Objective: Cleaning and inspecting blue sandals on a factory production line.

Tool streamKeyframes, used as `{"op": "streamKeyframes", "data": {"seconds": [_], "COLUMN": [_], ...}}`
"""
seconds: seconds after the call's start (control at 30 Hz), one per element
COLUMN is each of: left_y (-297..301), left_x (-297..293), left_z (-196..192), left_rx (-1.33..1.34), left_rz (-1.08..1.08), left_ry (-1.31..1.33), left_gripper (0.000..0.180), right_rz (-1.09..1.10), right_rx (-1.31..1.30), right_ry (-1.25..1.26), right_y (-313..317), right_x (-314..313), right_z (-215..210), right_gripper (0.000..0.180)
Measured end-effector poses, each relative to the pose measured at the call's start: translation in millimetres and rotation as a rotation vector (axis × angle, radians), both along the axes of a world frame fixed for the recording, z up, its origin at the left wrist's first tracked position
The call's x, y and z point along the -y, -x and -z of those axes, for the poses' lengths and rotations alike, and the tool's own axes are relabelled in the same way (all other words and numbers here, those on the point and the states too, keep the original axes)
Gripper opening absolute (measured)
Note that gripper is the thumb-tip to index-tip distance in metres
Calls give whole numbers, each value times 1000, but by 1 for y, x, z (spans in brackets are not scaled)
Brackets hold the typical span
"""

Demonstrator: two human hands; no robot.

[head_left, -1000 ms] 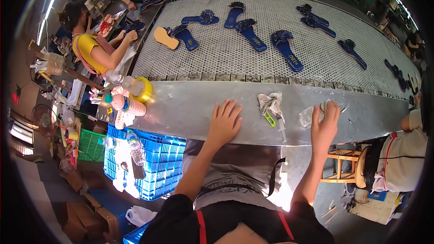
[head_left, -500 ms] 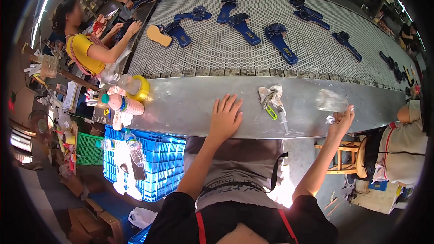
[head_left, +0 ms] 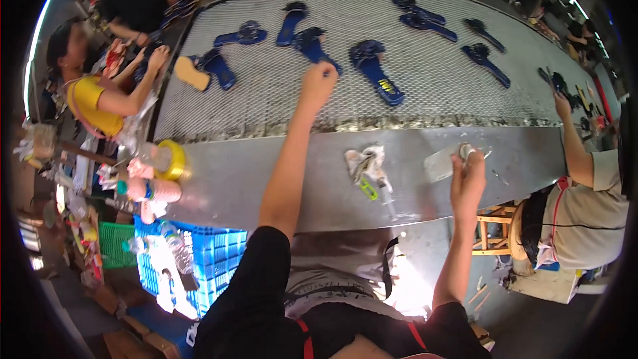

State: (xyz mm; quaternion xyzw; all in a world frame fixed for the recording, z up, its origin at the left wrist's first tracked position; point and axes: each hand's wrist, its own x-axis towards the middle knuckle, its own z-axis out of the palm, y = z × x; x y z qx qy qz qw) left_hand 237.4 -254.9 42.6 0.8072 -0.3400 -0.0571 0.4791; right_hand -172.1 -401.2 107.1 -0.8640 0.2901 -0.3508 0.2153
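Observation:
My left hand (head_left: 319, 84) reaches far over the mesh surface (head_left: 266, 103), its fingers closed at the heel end of a blue slide sandal (head_left: 310, 45) with a dark ruffled upper. Over the metal ledge (head_left: 266, 173), my right hand (head_left: 469, 179) has its thumb and fingers around the whitish neck end of a clear plastic bottle (head_left: 438, 163), which is tilted on its side. Just right of my left hand lies another blue sandal (head_left: 380, 80). Between my hands, a stained cloth (head_left: 364, 161) rests on the ledge with a green-handled tool (head_left: 367, 189).
More blue sandals (head_left: 425, 23) are spread over the mesh. At the ledge's left end stand a yellow tape roll (head_left: 174, 159) and a pink-labelled bottle (head_left: 159, 191). A co-worker in yellow (head_left: 100, 103) works at left; another person's arm (head_left: 577, 136) reaches in at right.
My left hand has gone from lying flat on the ledge to the heel of a sandal on the mesh. My right hand and the bottle have shifted left. The view has turned slightly.

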Motion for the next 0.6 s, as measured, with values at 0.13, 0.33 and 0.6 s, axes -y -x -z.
{"op": "streamKeyframes", "data": {"seconds": [0.13, 0.33, 0.6], "left_y": [7, -28, 39], "left_x": [57, 50, -112], "left_z": [11, 52, -30], "left_rx": [212, 627, 49], "left_rz": [-348, -203, -258], "left_ry": [-213, -427, 364], "left_gripper": [40, 36, 17], "right_rz": [-90, -40, 40], "right_rx": [237, 135, 433], "right_ry": [-35, 17, -63], "right_y": [-1, 1, 23], "right_x": [2, 0, -15], "right_z": [9, 6, -15], "right_gripper": [21, 23, 42]}}
